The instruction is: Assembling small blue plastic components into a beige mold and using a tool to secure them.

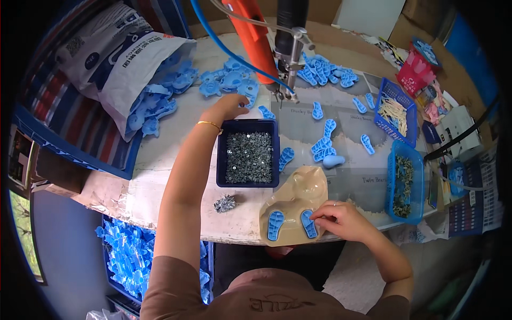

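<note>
My left hand [228, 108] reaches to the near edge of a pile of blue moulded plastic parts [230, 79]. Its fingers curl at one rounded blue part [249, 91], which they partly cover. Near the table's front edge, a beige moulded fixture [290, 205] holds two blue foot-shaped pieces, a left one [275, 225] and a right one [308, 224]. My right hand [344, 220] wears a ring and pinches at the outer edge of the right piece. Between my arms stands a dark blue bin [220, 160] full of small metal screws [248, 157].
An orange and black screwdriving tool [256, 45] hangs over the table with a blue hose. Loose blue pieces [322, 146] lie right of the bin. A clump of screws [225, 203] sits nearby. Blue baskets [396, 113] line the right; a white sack [128, 64] spills parts at left.
</note>
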Available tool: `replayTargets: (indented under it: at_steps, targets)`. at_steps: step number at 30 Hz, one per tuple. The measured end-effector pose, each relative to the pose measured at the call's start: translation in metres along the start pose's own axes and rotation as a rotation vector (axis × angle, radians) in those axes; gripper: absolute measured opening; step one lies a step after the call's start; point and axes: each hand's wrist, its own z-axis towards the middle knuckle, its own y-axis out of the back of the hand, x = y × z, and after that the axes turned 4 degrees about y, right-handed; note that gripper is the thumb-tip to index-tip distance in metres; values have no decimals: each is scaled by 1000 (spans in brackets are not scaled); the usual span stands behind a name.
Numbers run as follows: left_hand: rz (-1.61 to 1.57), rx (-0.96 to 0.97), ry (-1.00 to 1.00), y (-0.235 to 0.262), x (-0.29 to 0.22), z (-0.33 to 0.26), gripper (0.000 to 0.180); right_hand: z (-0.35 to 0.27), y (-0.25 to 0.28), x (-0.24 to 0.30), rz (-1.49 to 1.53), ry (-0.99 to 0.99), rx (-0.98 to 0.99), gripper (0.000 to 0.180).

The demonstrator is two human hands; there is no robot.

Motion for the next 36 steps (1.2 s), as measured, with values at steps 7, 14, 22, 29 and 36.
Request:
replayTargets:
  at_steps: [7,14,22,29,36]
  targets:
    - [-167,-507,49,56,-36,-111,26,0,-1,-1,4,17,-6,14]
    - [-204,-103,-91,74,-84,-287,18,-4,-4,20,-18,103,-217,13]
    - [-382,-57,-318,-24,-159,-292,16,3,-28,54,-360,485,-289,29]
    - [-67,-241,-466,-68,-167,-264,40,8,-54,15,-697,424,-196,24]
    - [-168,-227,-251,-73,-166,-269,79,13,-58,16,-728,438,-168,27]
